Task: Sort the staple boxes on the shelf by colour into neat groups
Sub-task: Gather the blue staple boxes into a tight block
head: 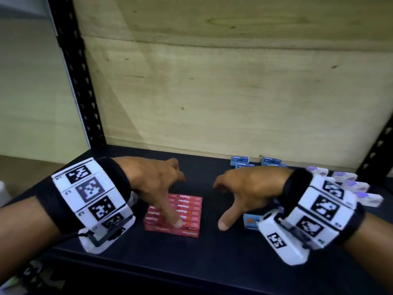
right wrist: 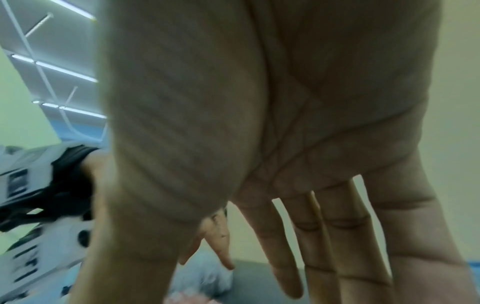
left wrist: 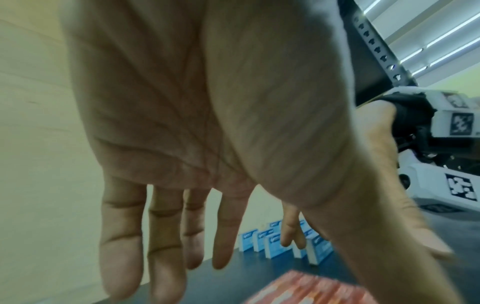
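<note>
Red cardboard staple boxes, stacked near the dark shelf's front edge, could topple if either released, empty-fingered hand knocks them.

The head view looks forward and down onto the dark shelf board from its front edge. Each wrist view sits close beneath its palm, facing the plywood back panel; all three share the red staple boxes.
</note>
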Available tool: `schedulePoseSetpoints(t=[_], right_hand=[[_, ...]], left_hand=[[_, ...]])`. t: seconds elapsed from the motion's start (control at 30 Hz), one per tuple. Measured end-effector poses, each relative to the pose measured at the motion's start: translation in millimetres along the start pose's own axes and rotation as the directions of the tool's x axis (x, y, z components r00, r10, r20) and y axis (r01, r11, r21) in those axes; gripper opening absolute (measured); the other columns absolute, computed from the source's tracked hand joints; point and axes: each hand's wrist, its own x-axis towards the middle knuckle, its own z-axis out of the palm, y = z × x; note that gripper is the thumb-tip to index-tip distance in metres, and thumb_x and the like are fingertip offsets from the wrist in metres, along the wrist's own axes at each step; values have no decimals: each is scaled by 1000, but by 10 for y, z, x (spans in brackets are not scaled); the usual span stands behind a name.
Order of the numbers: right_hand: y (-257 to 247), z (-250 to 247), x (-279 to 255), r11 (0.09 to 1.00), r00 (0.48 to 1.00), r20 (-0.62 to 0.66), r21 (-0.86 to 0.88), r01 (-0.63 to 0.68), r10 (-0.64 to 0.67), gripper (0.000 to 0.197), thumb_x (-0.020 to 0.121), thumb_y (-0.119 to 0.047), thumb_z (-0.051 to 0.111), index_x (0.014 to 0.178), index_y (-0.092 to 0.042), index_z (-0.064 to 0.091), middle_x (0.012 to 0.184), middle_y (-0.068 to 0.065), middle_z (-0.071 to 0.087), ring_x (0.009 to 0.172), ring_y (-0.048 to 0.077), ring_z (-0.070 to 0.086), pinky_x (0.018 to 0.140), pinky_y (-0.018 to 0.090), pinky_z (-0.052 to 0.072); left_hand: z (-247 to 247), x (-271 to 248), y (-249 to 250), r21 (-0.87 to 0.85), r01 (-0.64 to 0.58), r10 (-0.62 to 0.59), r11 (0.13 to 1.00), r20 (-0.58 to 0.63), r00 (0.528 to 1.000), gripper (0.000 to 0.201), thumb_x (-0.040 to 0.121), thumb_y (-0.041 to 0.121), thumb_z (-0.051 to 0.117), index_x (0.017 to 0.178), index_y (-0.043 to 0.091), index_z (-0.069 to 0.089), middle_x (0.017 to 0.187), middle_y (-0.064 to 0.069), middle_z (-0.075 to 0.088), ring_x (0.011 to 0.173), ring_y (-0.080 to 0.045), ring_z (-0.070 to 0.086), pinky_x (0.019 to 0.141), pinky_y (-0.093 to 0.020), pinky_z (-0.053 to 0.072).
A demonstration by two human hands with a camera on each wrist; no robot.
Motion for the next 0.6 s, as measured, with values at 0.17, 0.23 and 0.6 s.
schedulePoseSetpoints(t=[0.17, 0.23, 0.6], right_hand=[[694, -13, -352, 983, 977, -131, 97, -154, 166, 59, 75, -56, 76, 125, -32, 56, 116, -15, 60, 106, 13, 58, 96, 33, 47], [937, 61, -423, 973, 961, -162, 102, -209, 224, 49, 80, -52, 74, 121, -30, 59, 111, -12, 60, 102, 13, 58, 92, 31, 47], [1388, 512, -638, 962, 956, -163, 162, -218, 244, 31, 82, -42, 75, 108, -32, 62, 98, -16, 66, 89, 6, 61, 75, 18, 44]], left_hand=[[-86, 117, 498, 80, -163, 176, 983, -202, 963, 69, 79, 70, 61, 134, 31, 49, 127, 11, 48, 112, -13, 51, 94, -35, 47], [-88, 187, 698, 89, -220, 234, 972, -209, 949, 58, 81, 67, 61, 128, 32, 54, 122, 10, 55, 109, -13, 54, 92, -36, 49], [-2, 482, 1479, 142, -236, 257, 961, -155, 954, 45, 83, 44, 73, 117, 17, 61, 93, 4, 54, 75, -16, 51, 56, -27, 40]])
